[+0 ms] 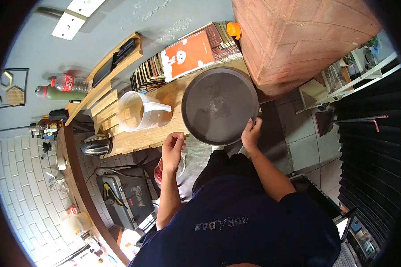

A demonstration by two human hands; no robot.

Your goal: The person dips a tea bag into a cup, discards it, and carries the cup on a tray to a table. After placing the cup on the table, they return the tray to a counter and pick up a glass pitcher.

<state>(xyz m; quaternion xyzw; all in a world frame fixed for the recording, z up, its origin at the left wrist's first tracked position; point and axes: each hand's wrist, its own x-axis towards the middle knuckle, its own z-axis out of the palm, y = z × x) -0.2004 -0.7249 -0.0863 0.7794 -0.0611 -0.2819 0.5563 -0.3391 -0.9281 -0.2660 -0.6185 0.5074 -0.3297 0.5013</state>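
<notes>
A round dark tray point(220, 106) with a raised rim lies over the right part of the wooden table point(154, 135). My right hand point(251, 132) grips its lower right rim, thumb on top. My left hand point(174, 149) hovers near the table's front edge, just left of the tray and apart from it, with fingers curled together; anything between them is too small to make out. Left of the tray stands a clear plastic pitcher point(131, 111), its handle pointing toward the tray.
Behind the tray are an orange notebook point(189, 57), a row of books point(147, 73) and an orange tape roll point(233, 30). A brick pillar point(289, 44) rises at the right. A kettle point(96, 145) is at the left, a dark case point(127, 196) below.
</notes>
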